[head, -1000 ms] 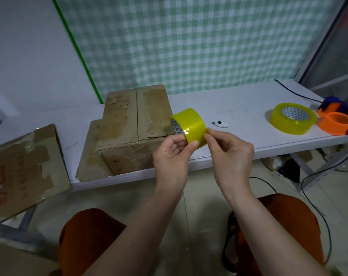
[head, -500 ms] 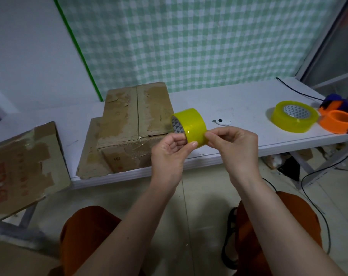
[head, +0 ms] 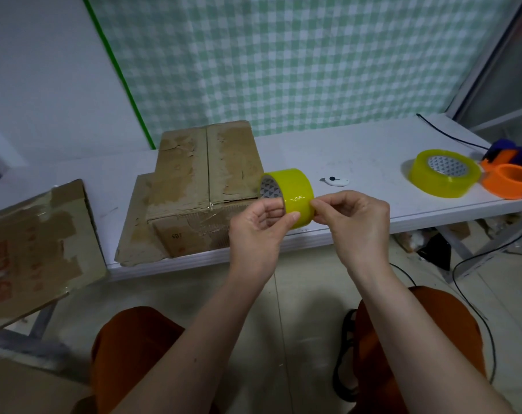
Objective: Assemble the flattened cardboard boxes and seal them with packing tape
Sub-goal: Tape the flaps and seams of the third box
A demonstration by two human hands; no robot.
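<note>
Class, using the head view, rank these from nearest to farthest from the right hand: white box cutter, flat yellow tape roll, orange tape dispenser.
1. White box cutter, just beyond the right hand.
2. Flat yellow tape roll, farther right.
3. Orange tape dispenser, at the table's right end.

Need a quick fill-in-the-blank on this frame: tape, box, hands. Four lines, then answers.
1. The left hand holds a roll of ____ tape.
2. The right hand pinches at the roll's outer ____.
3. The assembled cardboard box stands on the white ____.
4. A second tape roll lies flat beside an ____ dispenser.

Missing words: yellow; surface; table; orange
</note>
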